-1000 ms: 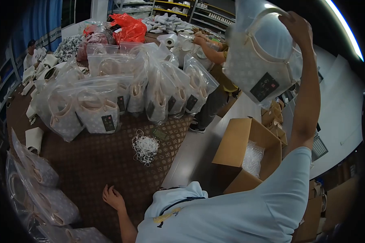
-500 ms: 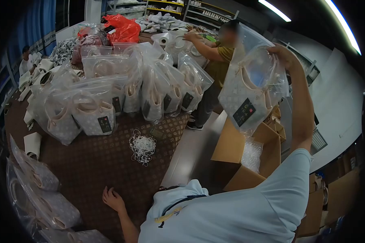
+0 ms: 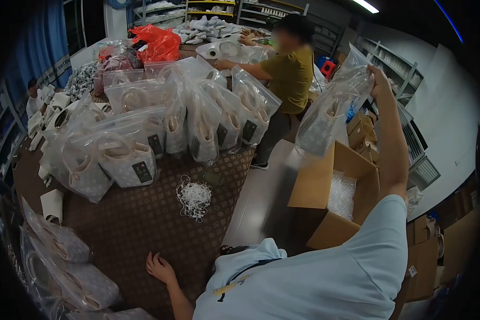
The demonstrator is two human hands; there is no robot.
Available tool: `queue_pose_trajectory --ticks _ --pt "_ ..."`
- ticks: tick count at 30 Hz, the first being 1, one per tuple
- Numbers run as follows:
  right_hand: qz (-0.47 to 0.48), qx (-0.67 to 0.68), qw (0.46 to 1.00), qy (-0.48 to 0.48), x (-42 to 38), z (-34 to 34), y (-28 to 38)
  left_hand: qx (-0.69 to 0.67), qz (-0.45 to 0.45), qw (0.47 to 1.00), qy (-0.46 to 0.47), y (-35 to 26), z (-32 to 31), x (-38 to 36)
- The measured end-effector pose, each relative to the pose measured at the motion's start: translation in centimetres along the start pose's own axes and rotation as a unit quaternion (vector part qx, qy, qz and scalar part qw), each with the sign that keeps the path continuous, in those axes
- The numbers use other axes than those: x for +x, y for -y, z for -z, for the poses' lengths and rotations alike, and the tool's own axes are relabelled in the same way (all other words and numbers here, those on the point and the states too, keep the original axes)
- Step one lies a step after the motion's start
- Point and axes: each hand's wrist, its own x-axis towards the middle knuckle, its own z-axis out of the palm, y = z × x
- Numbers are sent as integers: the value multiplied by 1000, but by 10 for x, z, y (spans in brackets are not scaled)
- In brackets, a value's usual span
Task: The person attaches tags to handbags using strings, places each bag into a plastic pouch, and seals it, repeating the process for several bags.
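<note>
My right hand (image 3: 380,82) is raised at the right, closed on the top of a clear plastic bag. Inside that bag hangs a pale patterned handbag (image 3: 321,125), seen partly side-on above an open cardboard box. My left hand (image 3: 161,268) lies on the brown patterned table (image 3: 138,224), its fingers apart and nothing in them. Beyond it on the table is a tangled heap of white strings (image 3: 194,198). More handbags in clear plastic stand nearby: one with a dark tag (image 3: 129,160) in the middle group, and several (image 3: 85,280) at the lower left.
The open cardboard box (image 3: 317,184) holds bubble wrap (image 3: 342,195). A co-worker in an olive shirt (image 3: 293,80) stands at the table's far side. Red plastic bags (image 3: 157,44) and grey pieces are piled at the back. Another person (image 3: 34,98) is at the far left.
The handbag in my right hand has turned from showing its tagged front to a narrower side view. The co-worker has leaned and shifted an arm. The whole view has shifted slightly.
</note>
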Motion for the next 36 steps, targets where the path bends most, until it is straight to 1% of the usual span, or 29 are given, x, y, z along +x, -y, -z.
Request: queue_pose_trajectory --ticks 2,4,5,7,8,10,11,13,14,16,17,18,19,20,22,23,25,26,27,28,29,31,32,33,35,36 --pt "-4 -9 1000 18 6 -4 2 4 -4 1000 -1 0 -2 -1" --pt "93 -121 980 125 5 -9 2 -1 2 1000 -4 0 -4 -2" --pt "91 -117 981 126 7 -8 1 -6 2 1000 -4 0 -3 -1" --pt "163 -62 960 219 5 -11 7 2 5 1000 -2 -1 -1 -1" --pt "165 -60 960 218 1 -10 9 8 10 1000 3 -3 -2 -1" --pt "208 -214 926 230 -36 -21 7 6 5 1000 -2 -1 -2 -1" --pt "208 -213 927 230 -40 -22 6 1 2 1000 -7 -1 -3 -1" --pt "225 -399 845 277 -47 -27 5 4 -5 1000 -9 1 -6 -2" --pt "223 -396 846 280 -54 -31 4 9 -10 1000 -11 3 -6 -2" --pt "302 -535 734 289 -76 -47 0 15 -9 1000 -10 2 -5 -3" --pt "301 -530 737 292 -84 -55 -3 18 -11 1000 -7 2 -5 -3" --pt "385 -606 648 253 -91 -63 -7 23 -11 1000 -9 3 -5 -3" --pt "461 -669 545 206 -97 -69 -10 24 -14 1000 -11 4 -6 -3" --pt "460 -668 546 208 -105 -75 -13 25 -15 1000 -11 4 -8 -3" --pt "506 -653 522 211 -118 -82 -20 26 -11 1000 -9 2 -5 -3" --pt "504 -653 522 215 -111 -81 -24 24 -9 1000 -7 0 -3 -3" --pt "495 -617 558 251 -93 -77 -33 23 -9 1000 -7 -2 -1 -5" --pt "495 -616 559 253 -94 -73 -37 16 -10 1000 -13 -3 -2 -4" --pt "485 -568 600 287 -98 -71 -39 14 -7 1000 -18 -3 -6 -2" --pt "469 -518 638 323 -99 -73 -41 15 -22 999 -18 1 -7 -4" --pt "468 -516 639 327 -102 -78 -39 18 -39 999 -16 4 -6 -6" --pt "428 -553 673 242 -109 -84 -35 26 -30 999 -10 -2 -3 -5" --pt "419 -575 662 235 -101 -86 -35 24 -22 999 -7 -2 -2 -4" --pt "418 -574 664 235 -105 -87 -38 26 -23 999 -8 1 -3 -3" --pt "436 -475 730 227 -116 -93 -42 31 -38 999 -9 6 -6 -5" --pt "434 -475 730 229 -109 -94 -42 34 -36 999 -8 3 -4 -6"
